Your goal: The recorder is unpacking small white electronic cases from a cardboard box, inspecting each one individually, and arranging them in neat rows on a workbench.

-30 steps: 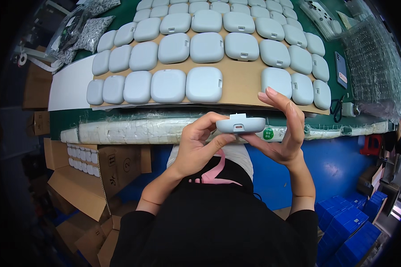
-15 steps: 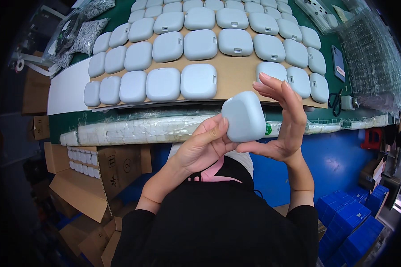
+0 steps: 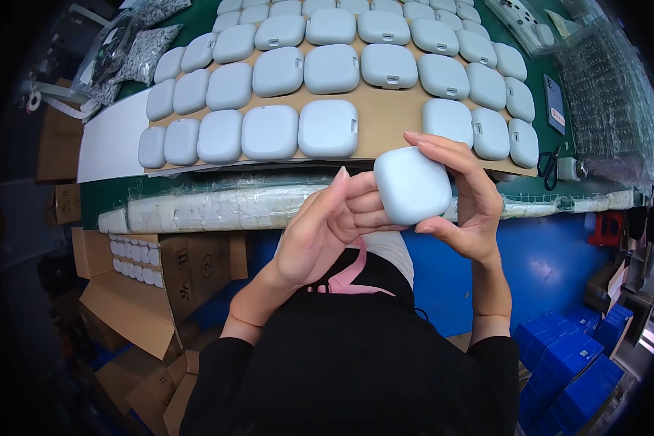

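A pale, rounded-square plastic case (image 3: 413, 186) is held up in front of the bench edge. My right hand (image 3: 472, 192) grips it by its right side, thumb at the lower corner and fingers at the upper one. My left hand (image 3: 320, 225) is open, thumb raised, with its fingertips reaching behind the case's left side; whether they touch it is hidden. Beyond, rows of similar cases (image 3: 328, 128) lie on a brown cardboard sheet (image 3: 389, 138), some showing a small slot in one edge. The front row has a gap straight ahead of my hands.
Scissors (image 3: 550, 168), a phone (image 3: 554, 104) and stacked clear plastic trays (image 3: 607, 94) sit at the right. Filled plastic bags (image 3: 147, 54) lie far left. An open carton (image 3: 189, 280) of white pieces stands below left, blue boxes (image 3: 567, 363) below right. A wrapped bench edge (image 3: 218, 208) runs across.
The case has turned and moved slightly right. My right hand has closed on its side, while my left thumb has come off it and the left fingers have opened.
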The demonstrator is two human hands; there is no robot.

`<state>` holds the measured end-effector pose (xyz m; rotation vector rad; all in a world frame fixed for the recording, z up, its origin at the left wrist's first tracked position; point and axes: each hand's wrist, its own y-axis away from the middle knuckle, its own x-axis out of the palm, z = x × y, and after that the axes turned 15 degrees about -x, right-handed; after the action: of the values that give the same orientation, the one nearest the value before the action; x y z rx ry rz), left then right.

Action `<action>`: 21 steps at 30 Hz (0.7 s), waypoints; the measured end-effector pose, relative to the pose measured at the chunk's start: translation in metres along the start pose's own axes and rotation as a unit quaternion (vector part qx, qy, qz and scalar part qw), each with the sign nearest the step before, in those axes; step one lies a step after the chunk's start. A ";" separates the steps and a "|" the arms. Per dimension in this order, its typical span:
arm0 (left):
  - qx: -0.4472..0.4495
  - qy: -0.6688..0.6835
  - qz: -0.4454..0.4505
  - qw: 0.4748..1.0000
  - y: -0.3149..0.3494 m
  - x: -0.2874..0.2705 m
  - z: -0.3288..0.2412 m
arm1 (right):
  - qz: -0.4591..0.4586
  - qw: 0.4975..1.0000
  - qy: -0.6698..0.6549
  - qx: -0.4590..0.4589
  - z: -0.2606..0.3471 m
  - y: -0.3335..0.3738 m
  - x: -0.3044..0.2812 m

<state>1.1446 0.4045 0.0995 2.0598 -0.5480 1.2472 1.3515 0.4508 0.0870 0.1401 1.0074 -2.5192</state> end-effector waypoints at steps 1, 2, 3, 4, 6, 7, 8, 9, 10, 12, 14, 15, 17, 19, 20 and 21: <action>0.000 0.000 0.000 1.000 0.001 0.000 0.000 | 0.000 1.000 0.000 0.000 0.000 0.000 0.001; 0.042 -0.135 -0.038 0.989 0.002 -0.001 0.001 | -0.003 1.000 0.021 -0.010 0.001 0.001 0.002; 0.082 -0.267 -0.075 0.957 0.002 -0.001 0.002 | -0.007 0.999 0.042 -0.020 0.001 0.003 0.003; 0.121 -0.393 -0.110 0.905 0.003 -0.002 0.003 | -0.011 0.998 0.063 -0.030 0.001 0.004 0.004; 0.158 -0.511 -0.143 0.833 0.005 -0.003 0.005 | -0.014 0.996 0.084 -0.041 -0.001 0.006 0.006; 0.161 -0.532 -0.151 0.817 0.005 -0.004 0.006 | -0.008 0.990 0.117 -0.074 -0.004 0.007 0.006; 0.165 -0.553 -0.159 0.801 0.005 -0.004 0.007 | -0.003 0.983 0.149 -0.107 -0.007 0.008 0.007; 0.168 -0.573 -0.166 0.785 0.006 -0.004 0.008 | 0.003 0.973 0.182 -0.140 -0.009 0.009 0.007; 0.171 -0.593 -0.173 0.768 0.006 -0.004 0.008 | 0.008 0.962 0.214 -0.172 -0.010 0.010 0.008; 0.178 -0.598 -0.173 0.762 0.006 -0.003 0.009 | 0.017 0.957 0.227 -0.180 -0.011 0.010 0.007; 0.192 -0.608 -0.173 0.751 0.007 -0.001 0.009 | 0.033 0.948 0.251 -0.195 -0.012 0.011 0.007; 0.198 -0.612 -0.173 0.746 0.006 -0.001 0.009 | 0.041 0.943 0.263 -0.202 -0.012 0.012 0.007; 0.233 -0.591 -0.165 0.755 0.003 -0.001 0.009 | 0.018 0.966 0.195 -0.167 -0.015 0.014 0.005; 0.301 -0.543 -0.150 0.769 -0.001 -0.004 0.010 | -0.027 0.994 0.053 -0.095 -0.017 0.017 0.004; 0.333 -0.518 -0.142 0.775 -0.003 -0.005 0.011 | -0.050 0.997 -0.019 -0.057 -0.018 0.017 0.002; 0.333 -0.518 -0.140 0.775 -0.004 -0.006 0.011 | -0.051 0.997 -0.017 -0.057 -0.018 0.017 0.001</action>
<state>1.1511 0.3994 0.0891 3.2309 -0.2091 -0.0488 1.3568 0.4512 0.0627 0.0126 1.1687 -2.5381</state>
